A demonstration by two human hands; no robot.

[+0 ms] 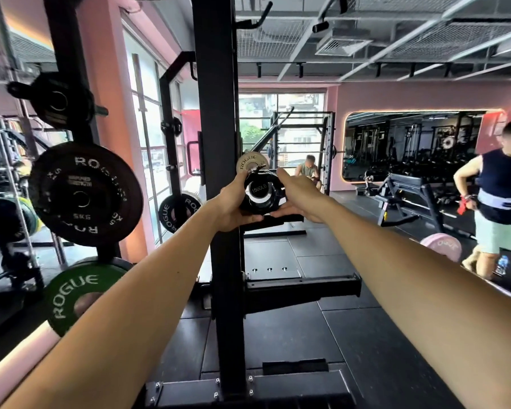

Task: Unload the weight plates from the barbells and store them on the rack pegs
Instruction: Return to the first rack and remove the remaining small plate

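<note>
- Barbell sleeve end, steel, cap marked 1500LB [259, 190]: pointed at the camera, beside the black steel rack upright [219, 143].
- Black collar clamp [261, 205]: on the sleeve, not yet off.
- Small cream round plate, lettered ROGUE [250, 162]: behind the clamp, apparently still loaded on the bar.
- Left hand [233, 206]: fingers curled around the clamp's left side and underside.
- Right hand [300, 199]: thumb beneath the clamp, index finger extended over its top; a pinching hold.
- Stored items: black 5 kg rubber plate [84, 194] and green rubber plate [74, 293] hung on rack pegs at left; smaller black plates above.
- Pink plate [441, 246]: lay on the floor at right, unstored.
- Judgement: unloading at an early step; clamp first, then cream plate to a peg.
</note>
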